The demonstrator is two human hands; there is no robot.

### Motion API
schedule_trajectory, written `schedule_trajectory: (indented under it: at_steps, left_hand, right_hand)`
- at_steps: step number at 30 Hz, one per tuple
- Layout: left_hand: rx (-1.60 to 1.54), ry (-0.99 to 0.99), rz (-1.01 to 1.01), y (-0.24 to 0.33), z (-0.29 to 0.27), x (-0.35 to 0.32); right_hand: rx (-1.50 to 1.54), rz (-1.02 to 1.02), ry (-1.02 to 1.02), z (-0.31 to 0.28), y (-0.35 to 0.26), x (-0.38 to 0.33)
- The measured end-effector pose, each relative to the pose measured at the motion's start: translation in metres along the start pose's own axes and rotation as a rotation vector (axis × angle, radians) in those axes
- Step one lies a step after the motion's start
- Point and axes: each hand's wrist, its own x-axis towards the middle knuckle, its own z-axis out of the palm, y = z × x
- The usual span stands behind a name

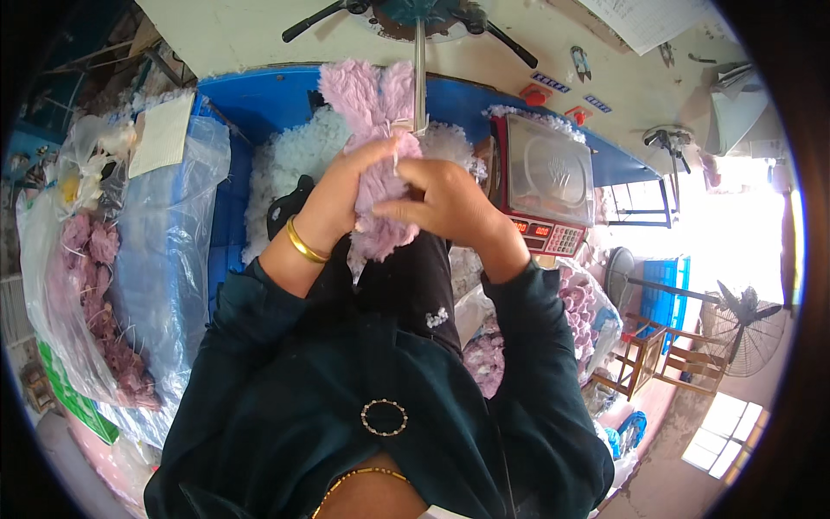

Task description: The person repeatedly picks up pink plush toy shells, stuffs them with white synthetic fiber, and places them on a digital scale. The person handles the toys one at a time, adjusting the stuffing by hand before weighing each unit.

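A fluffy pink plush toy [373, 95], with two long ear-like flaps pointing away from me, hangs at the end of a thin metal tube [420, 65]. My left hand [341, 186] is wrapped round the toy's left side, a gold bangle on its wrist. From the right, my right hand [454, 197] pinches the toy's body, thumb and fingers curled on the fur. A whitish string or edge shows between the hands. Whether the tube's tip sits inside the plush is hidden. White stuffing fibre [290, 169] lies behind and left of my hands.
Around the stuffing runs a blue bin [259, 95]. A red scale [549, 169] stands to the right. Clear bags of pink plush pieces lie at left [95, 320] and right [588, 303]. Black levers [510, 45] stick out from the machine above; a standing fan [739, 329] is farther right.
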Motion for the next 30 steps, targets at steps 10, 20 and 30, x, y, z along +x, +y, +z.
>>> schedule_trajectory:
  at_steps: [10,20,30]
  left_hand:
    - [0.230,0.259,0.303,0.006,0.040,0.019]
    - [1.636,0.430,0.675,-0.006,0.033,-0.002]
    - [0.062,0.071,0.244,0.013,-0.003,0.022]
  right_hand:
    - [-0.326,0.121,0.623,-0.017,0.065,0.092]
    - [-0.325,0.142,0.575,-0.010,0.049,0.074]
    - [-0.385,0.179,0.522,-0.017,0.049,0.087]
